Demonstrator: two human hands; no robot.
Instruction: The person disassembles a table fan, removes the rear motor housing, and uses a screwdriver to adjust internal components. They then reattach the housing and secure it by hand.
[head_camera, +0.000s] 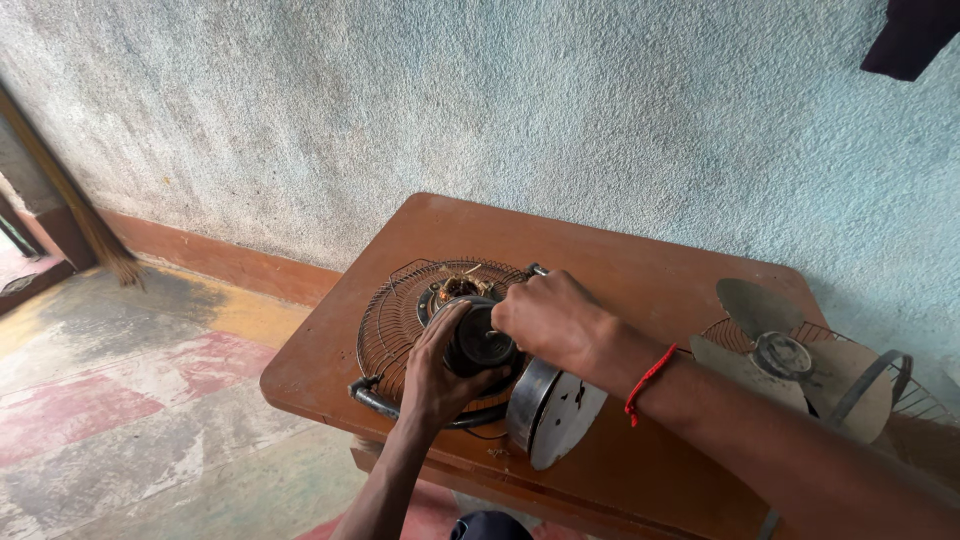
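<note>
While my left hand (437, 372) cups the dark motor (480, 343) from the near side, fingers wrapped on it, my right hand (550, 318) is fisted over its far top. The motor stands upright on the grille (390, 315), mid-table (640, 270), between both hands.

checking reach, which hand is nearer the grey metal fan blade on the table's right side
Right hand: it is on the motor, on the side toward the grey metal fan blade. The left hand grips the motor's far side.

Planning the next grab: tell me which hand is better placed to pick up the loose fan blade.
Right, probably. The fan blade lies on the table's right side; the right hand is nearer, while the left hand grips the motor.
</note>
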